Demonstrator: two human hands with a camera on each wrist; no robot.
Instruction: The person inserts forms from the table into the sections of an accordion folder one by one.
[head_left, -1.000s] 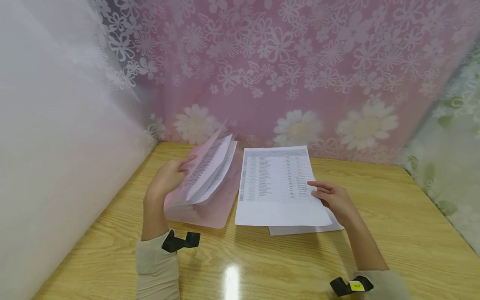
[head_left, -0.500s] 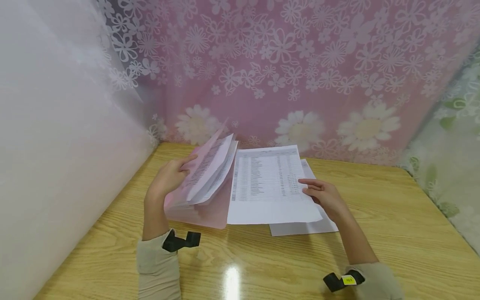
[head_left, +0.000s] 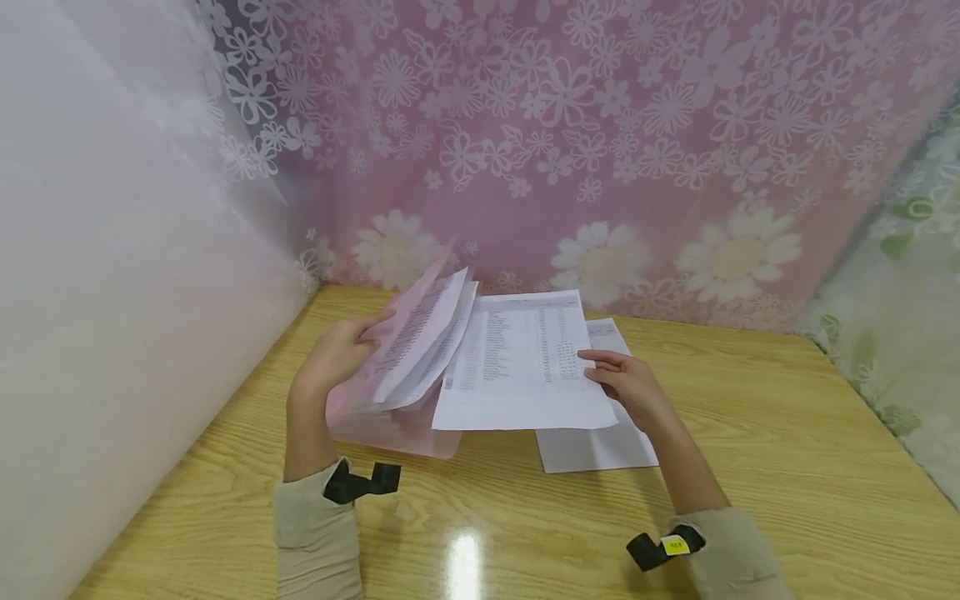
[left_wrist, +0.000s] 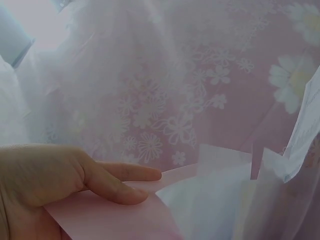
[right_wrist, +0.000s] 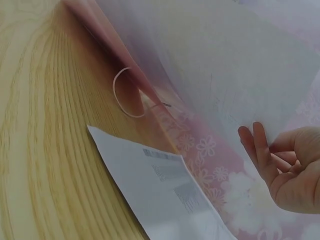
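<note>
My left hand (head_left: 330, 354) pinches the raised front cover of a pink folder (head_left: 420, 437) between thumb and fingers, with several printed pages (head_left: 420, 333) fanned out inside. The left wrist view shows the thumb lying over the pink cover (left_wrist: 105, 215). A printed sheet of paper (head_left: 517, 400) with a table on it is held by its right edge in my right hand (head_left: 633, 396). Its left edge reaches in beside the folder's pages, over the back cover. From below, in the right wrist view, the sheet (right_wrist: 240, 65) appears lifted off the table.
Another printed sheet (head_left: 600, 454) lies on the wooden table (head_left: 480, 508), partly under the held one. A thin elastic loop (right_wrist: 115, 92) hangs at the folder's edge. Behind stands a pink flowered curtain (head_left: 480, 167), with a white sheet wall (head_left: 135, 250) at left.
My right hand has carried the sheet leftward and slightly up, from beside the folder to over its back cover, uncovering more of the sheet beneath. My left hand has stayed put.
</note>
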